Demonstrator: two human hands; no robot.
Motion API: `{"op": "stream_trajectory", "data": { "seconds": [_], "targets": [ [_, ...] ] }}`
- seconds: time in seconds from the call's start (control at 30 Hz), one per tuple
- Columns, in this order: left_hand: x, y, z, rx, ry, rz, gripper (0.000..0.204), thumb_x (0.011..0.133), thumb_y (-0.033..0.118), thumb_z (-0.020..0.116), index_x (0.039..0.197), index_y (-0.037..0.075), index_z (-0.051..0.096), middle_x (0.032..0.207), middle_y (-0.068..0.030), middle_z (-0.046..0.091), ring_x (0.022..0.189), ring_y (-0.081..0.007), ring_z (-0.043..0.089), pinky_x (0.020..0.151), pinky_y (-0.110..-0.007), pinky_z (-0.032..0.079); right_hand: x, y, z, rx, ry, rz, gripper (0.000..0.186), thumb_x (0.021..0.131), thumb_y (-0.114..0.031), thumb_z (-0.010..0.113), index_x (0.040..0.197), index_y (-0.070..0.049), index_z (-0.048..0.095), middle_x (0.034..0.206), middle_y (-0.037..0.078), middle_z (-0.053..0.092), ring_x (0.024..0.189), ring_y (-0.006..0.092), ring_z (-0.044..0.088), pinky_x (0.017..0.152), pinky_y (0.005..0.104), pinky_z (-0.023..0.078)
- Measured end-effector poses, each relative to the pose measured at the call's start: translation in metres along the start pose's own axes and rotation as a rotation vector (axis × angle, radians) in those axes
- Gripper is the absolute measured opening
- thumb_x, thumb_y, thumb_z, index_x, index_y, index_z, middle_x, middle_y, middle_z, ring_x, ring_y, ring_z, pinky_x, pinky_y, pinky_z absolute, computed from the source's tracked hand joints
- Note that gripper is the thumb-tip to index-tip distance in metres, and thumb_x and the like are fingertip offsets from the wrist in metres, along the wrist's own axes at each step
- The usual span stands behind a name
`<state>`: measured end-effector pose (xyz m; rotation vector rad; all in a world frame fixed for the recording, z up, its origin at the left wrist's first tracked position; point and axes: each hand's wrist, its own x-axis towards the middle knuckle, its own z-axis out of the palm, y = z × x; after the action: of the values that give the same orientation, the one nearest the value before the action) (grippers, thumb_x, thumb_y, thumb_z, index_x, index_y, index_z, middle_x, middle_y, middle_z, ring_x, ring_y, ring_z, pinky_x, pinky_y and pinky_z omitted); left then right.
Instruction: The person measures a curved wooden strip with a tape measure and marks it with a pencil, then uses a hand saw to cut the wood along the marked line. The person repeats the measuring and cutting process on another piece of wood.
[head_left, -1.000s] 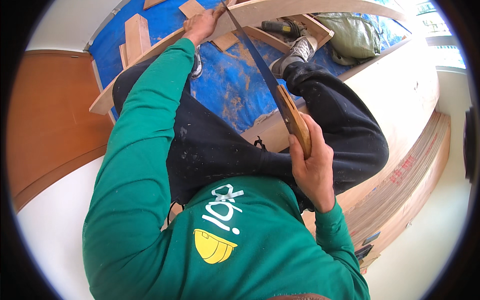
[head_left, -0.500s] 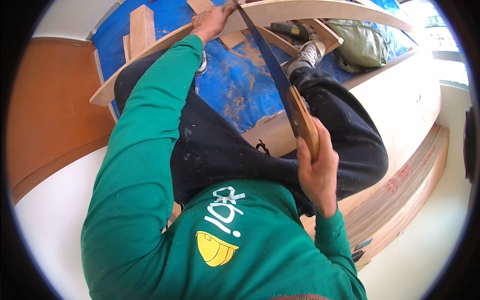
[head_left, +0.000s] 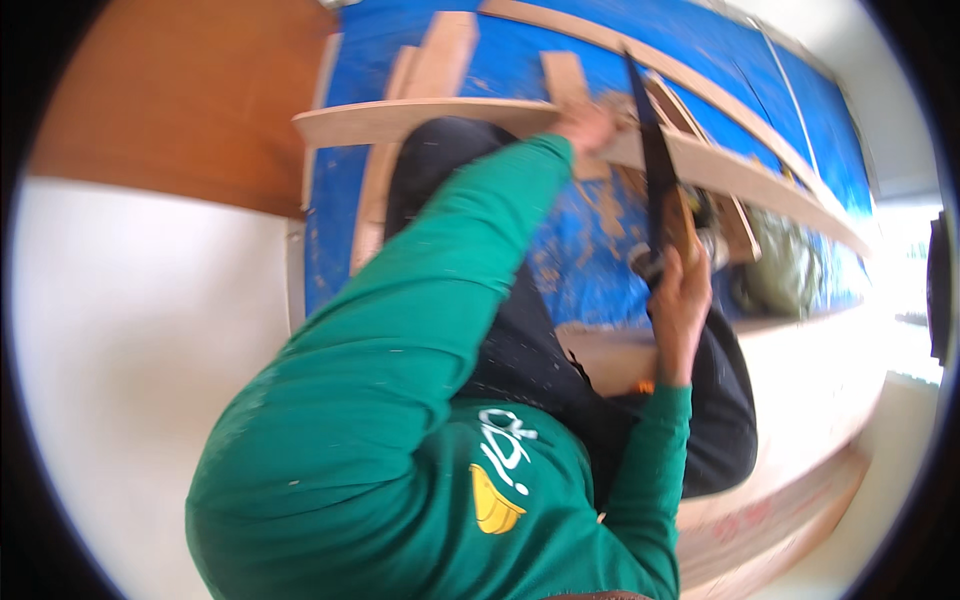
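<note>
A long thin wooden board (head_left: 745, 172) lies crosswise in front of me, resting over my left knee. My left hand (head_left: 586, 126) grips it near the middle; its fingers are blurred. In my right hand (head_left: 682, 305) is the wooden handle of a handsaw (head_left: 657, 165), held closed round the grip. The dark blade points away from me and crosses the board just right of my left hand. Blur hides whether its teeth sit in a cut.
A blue tarp (head_left: 580, 250) strewn with sawdust covers the floor. Wood offcuts (head_left: 440, 60) lie at the far left, another long board (head_left: 700, 85) farther back. A green bag (head_left: 785, 265) is at right, by stacked wood sheets (head_left: 770, 530). An orange-brown panel (head_left: 180, 110) stands at left.
The view has swung, so everything sits differently in the picture. My right hand has pushed the saw forward, nearer the board, and the blade's tip now reaches beyond it. My left hand stays on the board.
</note>
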<state>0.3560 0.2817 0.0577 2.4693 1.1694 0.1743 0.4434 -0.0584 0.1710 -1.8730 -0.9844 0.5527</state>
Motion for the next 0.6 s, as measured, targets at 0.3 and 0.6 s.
{"op": "stream_trajectory", "data": {
  "seconds": [0.3,0.6],
  "targets": [
    [0.009,0.026,0.011,-0.015,0.072,-0.166,0.045,0.105,0.049,0.071,0.131,0.015,0.086,0.129,-0.0122,0.085,0.132,-0.0321,0.075,0.127,-0.061,0.034,0.009,-0.020,-0.006,0.002,-0.075,0.069,0.041,0.120,-0.028,0.064,0.153,-0.005,0.059,0.091,0.004,0.062,0.057,0.0063,0.051,0.047,0.0270,0.041],
    [0.025,0.039,0.033,0.145,0.081,-0.228,0.047,0.110,0.054,0.065,0.142,0.024,0.083,0.144,-0.0009,0.081,0.143,-0.0217,0.066,0.118,-0.050,0.032,0.025,-0.037,-0.006,-0.081,-0.032,0.126,0.033,0.120,-0.036,0.063,0.129,-0.005,0.063,0.070,-0.001,0.049,0.047,0.0063,0.045,0.043,0.0250,0.037]
  ]
}}
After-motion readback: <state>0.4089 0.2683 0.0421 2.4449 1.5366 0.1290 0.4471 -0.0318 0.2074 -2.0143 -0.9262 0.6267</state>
